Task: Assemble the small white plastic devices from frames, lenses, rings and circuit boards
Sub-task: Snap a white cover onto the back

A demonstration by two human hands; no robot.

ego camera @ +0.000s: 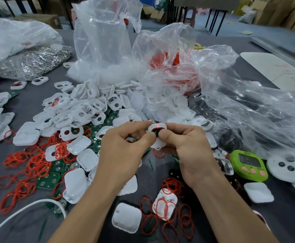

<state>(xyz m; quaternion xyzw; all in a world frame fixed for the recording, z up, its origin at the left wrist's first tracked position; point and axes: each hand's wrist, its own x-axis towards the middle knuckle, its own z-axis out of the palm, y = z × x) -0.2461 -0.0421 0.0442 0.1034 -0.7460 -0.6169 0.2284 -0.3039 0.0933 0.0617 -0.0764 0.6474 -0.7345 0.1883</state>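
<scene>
Ok: red rings point(29, 165) and frames point(76, 109) heaped left on table point(27, 100). Left hand point(124, 151) and right hand point(187, 149) hold one white device point(156, 132) centre, fingers clamped on it, thumbs on top. Green timer point(248, 165) right.

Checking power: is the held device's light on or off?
On: the device shows a small red glow near its top edge.

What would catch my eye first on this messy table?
At centre, the left hand and right hand pinch a small white device. Behind them sprawls a heap of white frames, with red rings scattered left and a green timer right.
</scene>
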